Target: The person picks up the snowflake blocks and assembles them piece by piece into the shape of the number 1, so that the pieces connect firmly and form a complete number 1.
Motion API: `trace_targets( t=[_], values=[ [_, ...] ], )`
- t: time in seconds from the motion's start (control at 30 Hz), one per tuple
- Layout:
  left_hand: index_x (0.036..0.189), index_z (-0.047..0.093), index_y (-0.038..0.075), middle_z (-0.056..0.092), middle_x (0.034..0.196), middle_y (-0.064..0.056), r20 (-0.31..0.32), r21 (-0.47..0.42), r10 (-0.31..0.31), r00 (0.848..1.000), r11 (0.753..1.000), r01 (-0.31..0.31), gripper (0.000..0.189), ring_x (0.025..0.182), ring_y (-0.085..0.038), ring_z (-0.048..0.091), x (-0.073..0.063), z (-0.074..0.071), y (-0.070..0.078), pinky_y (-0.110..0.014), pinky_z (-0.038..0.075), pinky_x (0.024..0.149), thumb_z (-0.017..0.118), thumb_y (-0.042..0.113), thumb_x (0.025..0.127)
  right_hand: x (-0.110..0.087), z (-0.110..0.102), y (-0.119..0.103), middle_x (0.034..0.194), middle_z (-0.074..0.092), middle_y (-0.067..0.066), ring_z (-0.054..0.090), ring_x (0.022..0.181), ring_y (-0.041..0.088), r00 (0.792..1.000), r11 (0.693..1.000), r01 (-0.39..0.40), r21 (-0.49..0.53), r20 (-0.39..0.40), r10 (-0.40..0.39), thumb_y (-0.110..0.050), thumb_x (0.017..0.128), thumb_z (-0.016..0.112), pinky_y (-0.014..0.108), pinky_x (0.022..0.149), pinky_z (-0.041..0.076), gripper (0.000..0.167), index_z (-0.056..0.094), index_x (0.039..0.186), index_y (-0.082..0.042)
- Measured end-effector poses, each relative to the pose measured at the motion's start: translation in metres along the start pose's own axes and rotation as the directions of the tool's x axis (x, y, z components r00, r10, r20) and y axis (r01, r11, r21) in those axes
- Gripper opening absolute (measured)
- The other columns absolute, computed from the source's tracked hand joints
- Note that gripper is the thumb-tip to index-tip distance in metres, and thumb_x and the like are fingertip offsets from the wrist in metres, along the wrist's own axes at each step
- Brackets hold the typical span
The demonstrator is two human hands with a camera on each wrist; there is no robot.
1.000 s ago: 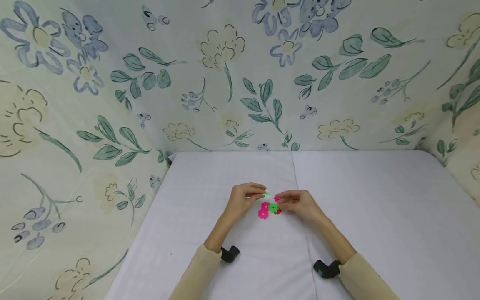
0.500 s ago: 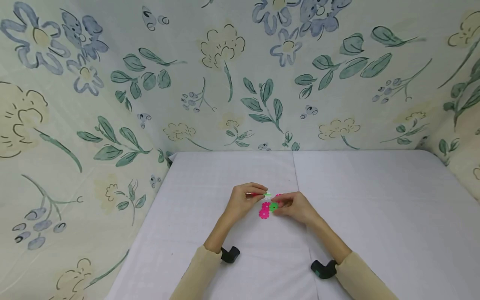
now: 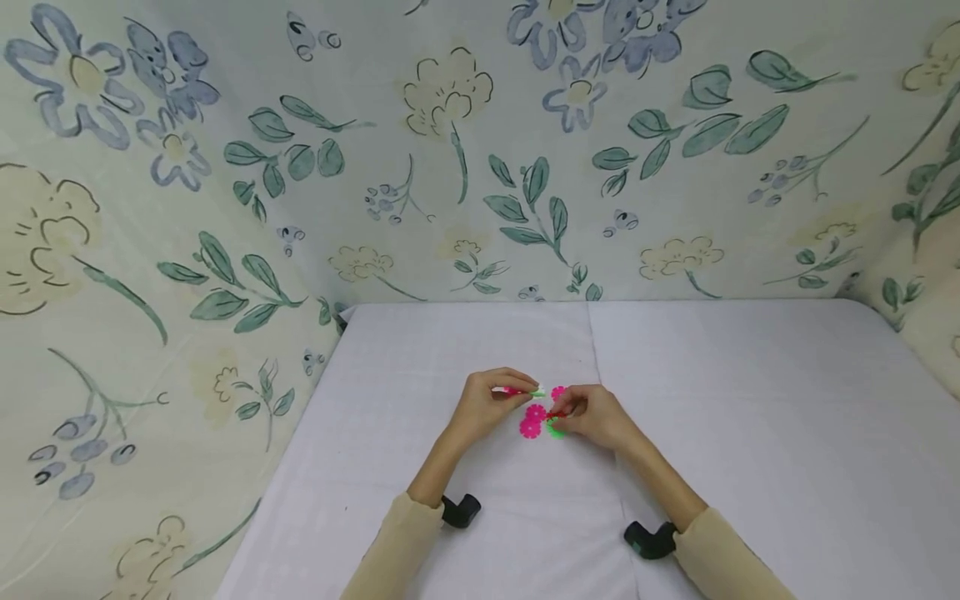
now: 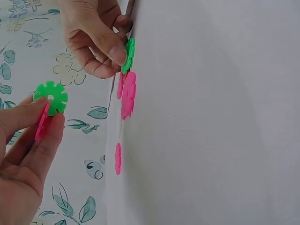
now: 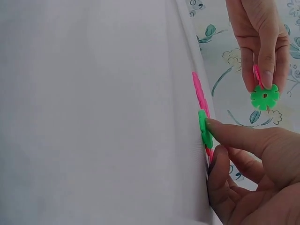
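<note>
My left hand pinches a pink notched plastic disc joined crosswise to a green notched disc, held above the cloth. Close to its right, my right hand pinches a red notched disc, seen edge-on at the fingertips. Against that thumb is a second green disc, partly covered in the head view. Two pink discs overlap on the cloth just left of the right fingertips. Another pink disc lies beyond the right hand, partly hidden by its fingers.
White cloth with a lengthwise crease covers the table. Floral fabric hangs behind and along the left side. Black devices are strapped at both wrists, by the beige sleeves.
The right hand has shifted left over the discs and taken the red one between its fingertips. The green disc there has slid toward me. The left hand's joined discs have turned slightly.
</note>
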State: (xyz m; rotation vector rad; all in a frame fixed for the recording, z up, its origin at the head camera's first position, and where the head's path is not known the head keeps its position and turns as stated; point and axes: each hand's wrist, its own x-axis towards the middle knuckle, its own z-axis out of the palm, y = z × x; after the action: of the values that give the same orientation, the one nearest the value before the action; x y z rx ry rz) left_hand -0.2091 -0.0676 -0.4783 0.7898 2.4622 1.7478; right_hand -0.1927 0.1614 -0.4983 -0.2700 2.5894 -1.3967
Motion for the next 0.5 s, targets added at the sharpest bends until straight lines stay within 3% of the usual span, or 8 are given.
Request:
trace_targets(
  t=[0.2,0.5],
  values=[
    [0.103,0.082,0.006,0.078,0.109,-0.007,-0.009,-0.011,-0.013,1.0,1.0,0.013,0.014,0.107,-0.02,0.072,-0.0008,-0.0023,0.0026,-0.024,0.062,0.085,0.079,0.004,0.09,-0.0043,-0.0024,-0.0042,0.089,0.068,0.006,0.056,0.075,0.017,1.0,0.997,0.014,-0.071,0.015,-0.013,-0.014,0.082,0.088,0.023,0.062,0.047,0.027,0.078,0.106,-0.007],
    [0.102,0.082,0.007,0.079,0.108,-0.009,-0.005,-0.039,-0.03,1.0,0.999,0.029,0.012,0.102,-0.019,0.073,-0.0005,-0.0022,0.0028,-0.024,0.062,0.083,0.078,0.005,0.091,-0.0082,-0.0058,-0.0049,0.077,0.063,0.003,0.054,0.067,0.014,0.997,0.998,0.027,-0.06,0.07,-0.023,-0.011,0.079,0.089,0.023,0.059,0.046,0.019,0.077,0.093,-0.008]
  ],
)
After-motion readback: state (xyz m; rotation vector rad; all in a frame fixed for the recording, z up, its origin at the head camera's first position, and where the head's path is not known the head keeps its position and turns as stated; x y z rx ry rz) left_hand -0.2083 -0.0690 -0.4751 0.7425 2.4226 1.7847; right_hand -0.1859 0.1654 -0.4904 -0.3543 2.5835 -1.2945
